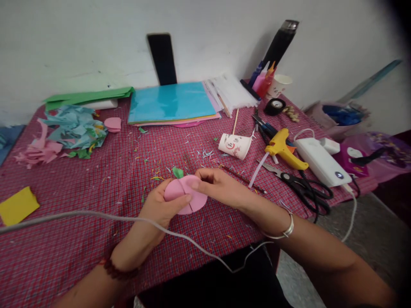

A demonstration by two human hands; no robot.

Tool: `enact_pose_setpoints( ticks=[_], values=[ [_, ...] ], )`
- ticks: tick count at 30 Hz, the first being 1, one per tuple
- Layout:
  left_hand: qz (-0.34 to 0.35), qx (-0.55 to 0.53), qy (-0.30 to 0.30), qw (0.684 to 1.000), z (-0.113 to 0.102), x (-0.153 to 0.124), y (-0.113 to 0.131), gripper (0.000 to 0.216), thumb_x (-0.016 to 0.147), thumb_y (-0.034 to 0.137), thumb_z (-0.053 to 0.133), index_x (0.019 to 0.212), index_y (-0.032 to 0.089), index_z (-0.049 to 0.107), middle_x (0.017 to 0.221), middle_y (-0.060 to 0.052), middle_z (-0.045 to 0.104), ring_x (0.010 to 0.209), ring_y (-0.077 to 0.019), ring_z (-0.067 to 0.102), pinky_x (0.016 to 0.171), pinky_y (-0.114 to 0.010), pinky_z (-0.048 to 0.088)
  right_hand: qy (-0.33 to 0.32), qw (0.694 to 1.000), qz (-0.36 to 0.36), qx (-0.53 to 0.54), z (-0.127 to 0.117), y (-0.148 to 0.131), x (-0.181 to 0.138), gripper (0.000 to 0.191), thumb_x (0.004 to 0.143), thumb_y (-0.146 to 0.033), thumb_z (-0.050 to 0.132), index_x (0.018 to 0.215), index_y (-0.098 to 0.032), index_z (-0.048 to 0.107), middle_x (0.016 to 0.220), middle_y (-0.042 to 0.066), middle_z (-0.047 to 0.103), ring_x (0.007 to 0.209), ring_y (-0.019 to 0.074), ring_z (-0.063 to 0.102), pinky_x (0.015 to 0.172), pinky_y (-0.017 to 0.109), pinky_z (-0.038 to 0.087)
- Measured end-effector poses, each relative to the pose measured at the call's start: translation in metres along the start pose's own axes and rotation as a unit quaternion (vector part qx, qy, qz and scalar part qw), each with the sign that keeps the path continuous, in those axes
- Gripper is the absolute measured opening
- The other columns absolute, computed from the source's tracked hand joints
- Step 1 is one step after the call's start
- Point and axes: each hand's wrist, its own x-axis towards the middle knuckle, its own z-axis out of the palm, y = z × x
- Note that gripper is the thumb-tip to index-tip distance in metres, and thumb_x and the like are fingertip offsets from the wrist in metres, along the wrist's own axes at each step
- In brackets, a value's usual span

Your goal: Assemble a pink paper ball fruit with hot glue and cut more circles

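Observation:
Between my two hands is a round pink paper cutout, with a dark line down its middle and a small green paper leaf at its top. My left hand grips the cutout's left side, thumb across the front. On the upper right of the same cutout, my right hand presses with thumb and fingers. The fingers behind the paper are hidden. A white cable crosses in front of my left wrist.
Right of my hands lie a paper cup, yellow glue gun, black scissors and white power bank. Shredded paper is heaped at left. Coloured sheets lie at the back, below an upright phone.

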Motion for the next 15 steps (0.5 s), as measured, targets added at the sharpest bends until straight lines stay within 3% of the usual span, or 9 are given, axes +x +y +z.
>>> enact_pose_setpoints(
  ticks=[4,9,13,15],
  values=[
    [-0.004,-0.061,0.042,0.997,0.000,0.003,0.004,0.043,0.052,0.021,0.088,0.090,0.016,0.071,0.080,-0.002,0.074,0.070,-0.0133,0.066,0.070,-0.025,0.056,-0.052,0.997,0.021,0.044,-0.003,0.007,0.001,0.028,0.078,-0.043,0.066,0.075,-0.016,0.056,0.069,-0.003,0.050,0.064,0.0098,0.043,0.062,0.026,0.037],
    [-0.015,-0.052,0.041,0.998,-0.003,0.002,0.010,0.039,0.051,0.022,0.088,0.086,0.015,0.072,0.075,-0.002,0.072,0.065,-0.0133,0.065,0.063,-0.023,0.055,-0.016,1.000,0.004,-0.001,0.004,0.016,0.006,0.024,0.079,-0.037,0.066,0.072,-0.016,0.055,0.066,-0.004,0.047,0.060,0.0092,0.041,0.057,0.025,0.036],
    [-0.053,-0.028,0.065,0.996,-0.008,0.004,0.015,0.035,0.042,0.022,0.089,0.071,0.015,0.070,0.064,0.001,0.067,0.059,-0.0127,0.061,0.057,-0.022,0.053,-0.033,0.990,-0.054,-0.127,-0.003,-0.002,-0.008,0.022,0.084,-0.036,0.063,0.082,-0.014,0.061,0.070,-0.002,0.055,0.061,0.0106,0.049,0.058,0.025,0.041],
    [-0.062,-0.024,0.085,0.994,-0.009,0.006,0.017,0.034,0.040,0.019,0.088,0.069,0.016,0.070,0.066,0.002,0.067,0.062,-0.0127,0.061,0.060,-0.022,0.053,0.012,0.967,-0.085,-0.240,-0.021,-0.018,-0.027,0.025,0.086,-0.035,0.063,0.103,-0.015,0.063,0.082,0.001,0.064,0.070,0.0135,0.057,0.066,0.027,0.045]
  ],
)
